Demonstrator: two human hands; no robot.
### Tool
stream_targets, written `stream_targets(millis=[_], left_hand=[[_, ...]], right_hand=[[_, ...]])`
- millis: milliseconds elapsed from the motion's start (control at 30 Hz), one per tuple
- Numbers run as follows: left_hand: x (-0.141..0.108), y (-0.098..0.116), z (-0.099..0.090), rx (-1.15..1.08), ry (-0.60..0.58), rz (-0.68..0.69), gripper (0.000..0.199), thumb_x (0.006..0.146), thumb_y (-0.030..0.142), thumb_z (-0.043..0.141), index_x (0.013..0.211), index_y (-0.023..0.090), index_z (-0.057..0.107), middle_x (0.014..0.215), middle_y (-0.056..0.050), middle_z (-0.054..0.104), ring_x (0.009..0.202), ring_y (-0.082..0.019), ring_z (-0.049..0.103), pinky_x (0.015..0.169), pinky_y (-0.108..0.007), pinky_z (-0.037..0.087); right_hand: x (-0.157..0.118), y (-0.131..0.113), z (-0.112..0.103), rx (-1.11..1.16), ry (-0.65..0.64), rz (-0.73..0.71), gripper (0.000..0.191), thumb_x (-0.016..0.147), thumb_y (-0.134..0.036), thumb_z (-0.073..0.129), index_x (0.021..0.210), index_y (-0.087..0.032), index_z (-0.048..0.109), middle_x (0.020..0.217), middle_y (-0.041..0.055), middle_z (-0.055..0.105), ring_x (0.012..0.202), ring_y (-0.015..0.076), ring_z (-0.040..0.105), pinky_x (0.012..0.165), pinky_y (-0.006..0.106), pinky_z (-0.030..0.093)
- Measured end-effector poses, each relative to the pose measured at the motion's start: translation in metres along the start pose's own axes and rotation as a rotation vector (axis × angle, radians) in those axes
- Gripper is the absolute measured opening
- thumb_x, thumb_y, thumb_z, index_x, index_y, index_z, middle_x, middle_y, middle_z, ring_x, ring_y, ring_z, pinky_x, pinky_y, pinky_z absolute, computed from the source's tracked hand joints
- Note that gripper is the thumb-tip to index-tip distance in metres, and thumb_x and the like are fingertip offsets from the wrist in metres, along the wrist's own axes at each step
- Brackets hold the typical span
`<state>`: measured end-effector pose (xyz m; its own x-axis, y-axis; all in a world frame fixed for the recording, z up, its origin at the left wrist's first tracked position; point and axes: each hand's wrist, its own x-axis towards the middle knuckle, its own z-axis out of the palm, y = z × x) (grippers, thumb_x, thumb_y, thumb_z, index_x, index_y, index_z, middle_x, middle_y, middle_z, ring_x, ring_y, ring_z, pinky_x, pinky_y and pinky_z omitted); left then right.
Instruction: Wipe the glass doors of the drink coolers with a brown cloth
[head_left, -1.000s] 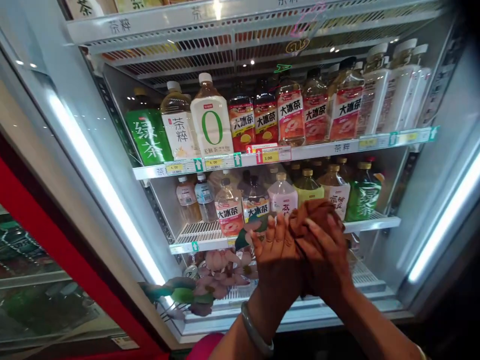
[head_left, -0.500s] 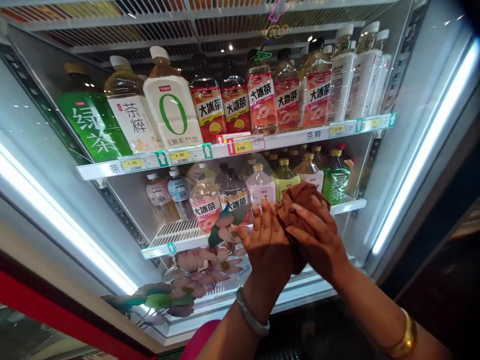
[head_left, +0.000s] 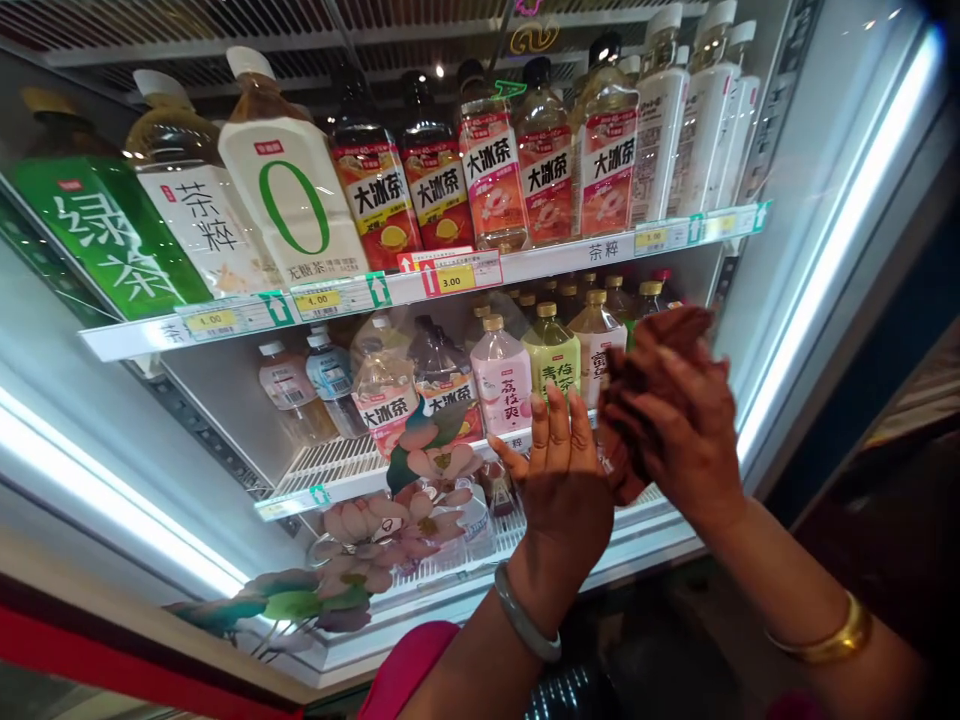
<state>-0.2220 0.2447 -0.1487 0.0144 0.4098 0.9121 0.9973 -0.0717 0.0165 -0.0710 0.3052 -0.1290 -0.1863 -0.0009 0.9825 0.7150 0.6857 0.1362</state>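
My right hand (head_left: 694, 440) is closed on a crumpled brown cloth (head_left: 630, 430), held up against or just before the glass of a lit drinks cooler. To its left, my left hand (head_left: 562, 480) is spread with its fingers pointing up, palm toward the glass, and holds nothing. A grey-green bangle (head_left: 525, 615) circles the left wrist, and a gold one (head_left: 836, 635) the right. Behind the fingers stand a yellow-green bottle (head_left: 553, 350) and a pink bottle (head_left: 501, 375).
Large bottles, among them a green one (head_left: 97, 220) and a white one (head_left: 292, 190), line the upper shelf (head_left: 540, 258). Flower decals (head_left: 360, 530) cover the lower left glass. Light strips (head_left: 112, 500) run down both sides. A red edge (head_left: 112, 655) lies at lower left.
My right hand has moved right and slightly up with the cloth, apart from my left hand, which has shifted a little right. The upper bottles appear larger and farther left.
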Motion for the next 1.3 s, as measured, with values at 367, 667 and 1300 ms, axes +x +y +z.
stream_targets(millis=[367,667,1300], left_hand=[[-0.007,0.02,0.018,-0.115,0.065,0.083,0.055,0.103,0.023,0.053,0.156,0.011,0.051,0.163,-0.019,0.047,0.159,-0.028,0.038,0.135,-0.054,-0.002],[-0.001,0.033,0.019,-0.091,0.016,0.068,0.056,0.106,0.022,0.046,0.162,0.017,0.043,0.163,-0.015,0.049,0.155,-0.027,0.045,0.133,-0.06,-0.01],[-0.012,0.071,0.053,-0.165,0.043,0.198,0.051,0.106,0.026,0.046,0.157,0.017,0.05,0.158,-0.007,0.054,0.166,-0.021,0.015,0.132,-0.06,-0.017]], right_hand=[[-0.022,-0.007,0.001,0.065,-0.059,0.008,0.044,0.09,-0.012,0.072,0.129,-0.03,0.062,0.165,0.0048,0.045,0.162,0.0348,0.028,0.13,0.063,0.035],[-0.042,-0.001,-0.005,0.044,0.005,0.252,0.066,0.093,-0.011,0.065,0.153,-0.034,0.05,0.172,0.0096,0.03,0.16,0.0392,0.032,0.126,0.073,0.034],[-0.057,0.04,-0.03,0.125,-0.141,0.297,0.054,0.097,-0.015,0.057,0.148,-0.035,0.056,0.175,0.0052,0.028,0.163,0.0335,0.027,0.131,0.066,0.028]])
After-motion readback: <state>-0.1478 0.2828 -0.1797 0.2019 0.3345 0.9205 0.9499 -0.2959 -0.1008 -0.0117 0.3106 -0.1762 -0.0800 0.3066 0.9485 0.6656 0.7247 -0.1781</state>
